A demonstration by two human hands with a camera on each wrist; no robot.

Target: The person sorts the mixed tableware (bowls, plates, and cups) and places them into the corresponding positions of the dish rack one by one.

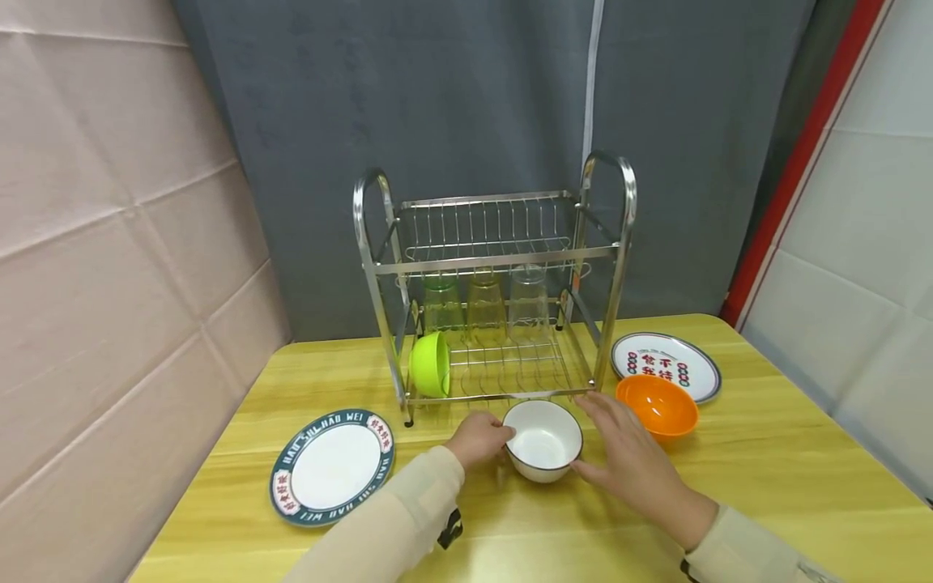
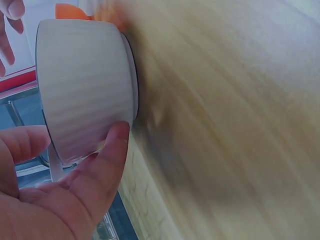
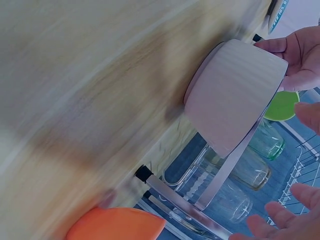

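A white bowl (image 1: 543,441) (image 2: 85,85) (image 3: 235,95) with a dark rim stands upright on the yellow wooden table (image 1: 765,486), just in front of the dish rack. My left hand (image 1: 483,437) (image 2: 75,150) grips its left side, with the thumb (image 2: 112,150) against the ribbed outer wall and the fingers at the rim. The right wrist view also shows that left hand (image 3: 300,55) on the rim. My right hand (image 1: 615,449) (image 3: 300,160) hovers at the bowl's right side with fingers spread, and I see no contact.
A two-tier steel dish rack (image 1: 496,259) stands behind, holding a green bowl (image 1: 430,364) on edge and three upturned glasses (image 1: 484,304). An orange bowl (image 1: 656,405) and a printed plate (image 1: 666,364) lie to the right. A teal-rimmed plate (image 1: 331,465) lies to the left.
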